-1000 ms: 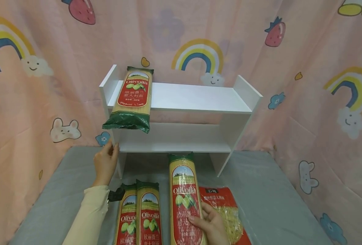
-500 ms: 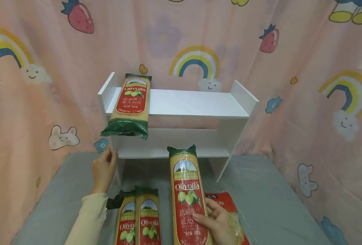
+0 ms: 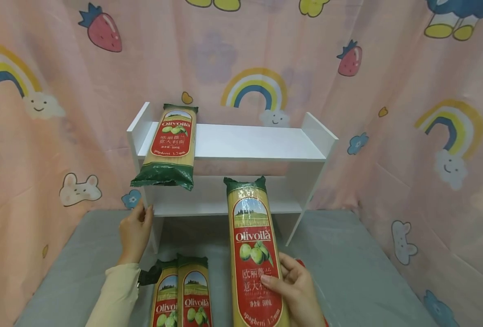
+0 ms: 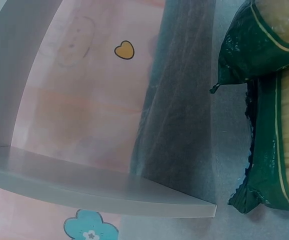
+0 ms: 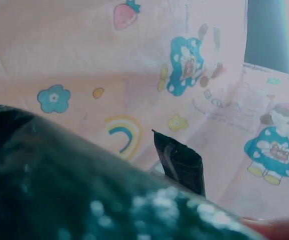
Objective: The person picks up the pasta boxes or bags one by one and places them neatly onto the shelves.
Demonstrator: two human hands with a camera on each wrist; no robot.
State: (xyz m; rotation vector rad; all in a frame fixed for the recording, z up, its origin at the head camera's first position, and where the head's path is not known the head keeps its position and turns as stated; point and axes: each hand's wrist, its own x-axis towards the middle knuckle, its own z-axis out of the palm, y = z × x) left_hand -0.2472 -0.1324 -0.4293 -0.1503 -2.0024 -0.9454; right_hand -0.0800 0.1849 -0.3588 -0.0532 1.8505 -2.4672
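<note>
My right hand [image 3: 296,290] grips a pack of spaghetti [image 3: 253,254] by its right side, thumb across the red label. The pack is raised and tilted, its green top end overlapping the lower shelf in the head view. In the right wrist view the pack's green wrapper [image 5: 84,185] fills the foreground. My left hand [image 3: 135,231] pinches the left side panel of a white shelf rack [image 3: 258,141]. Another spaghetti pack [image 3: 172,147] lies on the top shelf at the left, its green lower end jutting over the front edge.
Two more spaghetti packs [image 3: 194,290] lie side by side on the grey cloth [image 3: 360,272], in front of the rack. A red pasta bag [image 3: 300,262] is mostly hidden behind my right hand. A pink patterned curtain [image 3: 245,41] hangs behind and at both sides.
My right hand has lifted the spaghetti pack up towards the rack, covering more of the red bag. The left hand keeps its hold on the side panel. The head view has tilted slightly up.
</note>
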